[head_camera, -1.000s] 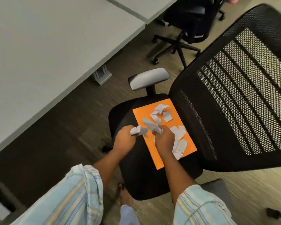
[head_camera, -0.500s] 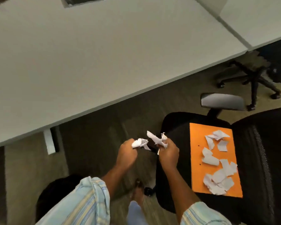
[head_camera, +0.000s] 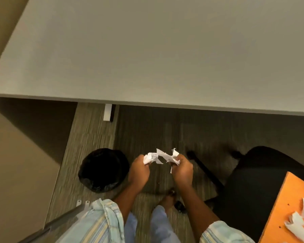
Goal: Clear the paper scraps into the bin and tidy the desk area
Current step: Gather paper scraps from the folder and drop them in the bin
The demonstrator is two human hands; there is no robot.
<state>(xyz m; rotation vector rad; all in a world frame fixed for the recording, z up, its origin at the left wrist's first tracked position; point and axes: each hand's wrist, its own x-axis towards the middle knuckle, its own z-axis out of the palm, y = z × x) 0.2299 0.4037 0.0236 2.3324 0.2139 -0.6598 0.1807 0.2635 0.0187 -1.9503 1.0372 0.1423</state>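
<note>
Now that the scraps [head_camera: 158, 157] clamped in the left hand [head_camera: 139, 170] and right hand [head_camera: 182, 170] have been carried from the orange sheet [head_camera: 281, 211], lower right, the bin [head_camera: 103, 170], lower left, is nearly reached.

Dim, warm indoor light; bench [head_camera: 165, 50] top brightest, deep shadow beneath it (bin [head_camera: 102, 170] interior black). Motion blur smears carpet [head_camera: 88, 137]; wide-angle bending at edges.
</note>
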